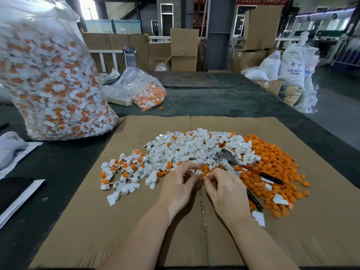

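Observation:
A heap of white plastic parts (187,147) lies on a flat cardboard sheet (136,221), with a heap of orange caps (272,162) to its right. Joined white-and-orange pieces (124,168) lie at the left. My left hand (179,187) and my right hand (226,191) meet in front of the heaps. Their fingertips pinch a small white part (199,171) and an orange cap (203,175) between them. Which hand holds which piece is hard to tell.
Pliers (233,160) with dark handles lie across the orange heap. A large clear bag (48,78) of joined pieces stands at the left, a smaller bag (142,90) behind. Cardboard boxes (184,47) and white sacks (292,65) stand beyond the dark table (214,98).

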`<state>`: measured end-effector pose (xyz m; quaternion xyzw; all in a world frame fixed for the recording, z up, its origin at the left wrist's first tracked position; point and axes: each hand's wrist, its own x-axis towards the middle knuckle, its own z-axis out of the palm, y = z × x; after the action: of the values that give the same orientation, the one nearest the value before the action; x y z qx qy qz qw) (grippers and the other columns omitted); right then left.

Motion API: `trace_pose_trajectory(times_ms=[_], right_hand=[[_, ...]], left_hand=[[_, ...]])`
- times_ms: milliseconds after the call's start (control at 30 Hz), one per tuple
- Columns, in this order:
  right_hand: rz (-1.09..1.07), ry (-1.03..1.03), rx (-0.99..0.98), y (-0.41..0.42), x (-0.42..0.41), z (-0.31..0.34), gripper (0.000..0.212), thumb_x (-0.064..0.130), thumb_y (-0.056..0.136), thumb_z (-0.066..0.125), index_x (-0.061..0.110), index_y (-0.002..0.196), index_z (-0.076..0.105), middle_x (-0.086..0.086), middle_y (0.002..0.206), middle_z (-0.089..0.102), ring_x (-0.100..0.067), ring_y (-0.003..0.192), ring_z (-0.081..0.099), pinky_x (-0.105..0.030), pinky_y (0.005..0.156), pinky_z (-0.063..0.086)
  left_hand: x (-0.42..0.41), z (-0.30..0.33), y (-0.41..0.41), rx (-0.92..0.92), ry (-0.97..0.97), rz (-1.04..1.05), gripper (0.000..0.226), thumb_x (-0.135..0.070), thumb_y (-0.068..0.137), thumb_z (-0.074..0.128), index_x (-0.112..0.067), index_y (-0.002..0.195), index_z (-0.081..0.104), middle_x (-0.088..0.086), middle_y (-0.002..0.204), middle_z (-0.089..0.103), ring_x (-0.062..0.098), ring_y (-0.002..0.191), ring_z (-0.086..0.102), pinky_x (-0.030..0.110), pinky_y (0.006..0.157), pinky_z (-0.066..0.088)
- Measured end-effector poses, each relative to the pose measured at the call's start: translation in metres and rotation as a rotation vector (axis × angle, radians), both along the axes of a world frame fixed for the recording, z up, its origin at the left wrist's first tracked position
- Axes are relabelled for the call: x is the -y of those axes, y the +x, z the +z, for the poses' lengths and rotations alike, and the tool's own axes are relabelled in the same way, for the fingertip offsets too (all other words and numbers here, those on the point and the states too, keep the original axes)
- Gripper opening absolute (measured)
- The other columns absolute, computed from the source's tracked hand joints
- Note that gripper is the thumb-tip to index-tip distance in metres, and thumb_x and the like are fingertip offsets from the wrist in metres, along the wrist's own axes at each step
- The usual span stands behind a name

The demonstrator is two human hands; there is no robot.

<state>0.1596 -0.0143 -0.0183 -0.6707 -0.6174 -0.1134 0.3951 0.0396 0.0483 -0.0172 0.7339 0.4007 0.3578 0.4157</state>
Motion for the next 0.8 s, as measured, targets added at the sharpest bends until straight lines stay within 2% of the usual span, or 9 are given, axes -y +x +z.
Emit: trace_pose_trajectory(times_ms=[100, 200, 400, 467, 633, 800], right_hand=[[0.008, 0.006, 0.008, -0.0003, -0.0006, -0.0014, 0.026, 0.005, 0.071, 0.078, 0.010, 0.062, 0.054, 0.000, 0.056, 0.053, -0.017, 0.052, 0.050, -0.030, 0.051, 0.042], [0.024, 0.011, -0.010, 0.0006, -0.0012, -0.0037, 0.026, 0.004, 0.071, 0.078, 0.009, 0.062, 0.054, -0.001, 0.056, 0.053, -0.018, 0.052, 0.050, -0.029, 0.052, 0.040], [0.080, -0.002, -0.067, 0.0028, -0.0005, -0.0034, 0.011, 0.014, 0.076, 0.076, 0.012, 0.075, 0.065, 0.003, 0.068, 0.061, -0.015, 0.066, 0.056, -0.029, 0.064, 0.046], [0.115, 0.007, -0.079, 0.0032, 0.0005, -0.0018, 0.015, 0.013, 0.075, 0.077, 0.012, 0.086, 0.067, 0.005, 0.073, 0.060, -0.014, 0.071, 0.056, -0.029, 0.068, 0.048], [0.167, -0.004, -0.061, 0.0043, 0.0013, 0.0002, 0.028, 0.007, 0.076, 0.075, 0.010, 0.103, 0.069, 0.004, 0.081, 0.061, -0.013, 0.080, 0.055, -0.033, 0.077, 0.050], [0.120, 0.016, -0.014, 0.0037, 0.0011, -0.0003, 0.019, 0.009, 0.075, 0.077, 0.006, 0.092, 0.070, -0.002, 0.078, 0.063, -0.018, 0.076, 0.058, -0.034, 0.072, 0.052]], left_hand=[[0.0016, 0.0011, 0.0005, 0.038, -0.029, -0.027, 0.022, -0.011, 0.090, 0.061, -0.034, 0.090, 0.060, 0.006, 0.076, 0.068, 0.007, 0.069, 0.064, 0.008, 0.063, 0.044], [0.0015, 0.0017, 0.0010, 0.058, -0.045, -0.041, 0.022, -0.010, 0.089, 0.062, -0.032, 0.087, 0.060, 0.005, 0.071, 0.068, 0.003, 0.063, 0.062, 0.008, 0.062, 0.043], [-0.0015, -0.0011, 0.0014, 0.130, -0.120, -0.009, 0.023, -0.008, 0.092, 0.057, -0.031, 0.089, 0.061, 0.006, 0.072, 0.065, 0.012, 0.065, 0.065, 0.029, 0.074, 0.055], [-0.0025, -0.0010, 0.0008, 0.147, -0.148, -0.002, 0.024, -0.007, 0.092, 0.056, -0.030, 0.089, 0.062, 0.008, 0.074, 0.064, 0.012, 0.065, 0.065, 0.032, 0.075, 0.056], [-0.0011, 0.0008, -0.0008, 0.159, -0.171, -0.020, 0.024, -0.006, 0.092, 0.055, -0.029, 0.092, 0.062, 0.010, 0.074, 0.063, 0.009, 0.063, 0.064, 0.019, 0.066, 0.053], [0.0007, 0.0031, -0.0013, 0.129, -0.132, -0.038, 0.021, -0.007, 0.092, 0.057, -0.026, 0.099, 0.062, 0.006, 0.072, 0.063, 0.006, 0.064, 0.064, 0.015, 0.066, 0.051]])
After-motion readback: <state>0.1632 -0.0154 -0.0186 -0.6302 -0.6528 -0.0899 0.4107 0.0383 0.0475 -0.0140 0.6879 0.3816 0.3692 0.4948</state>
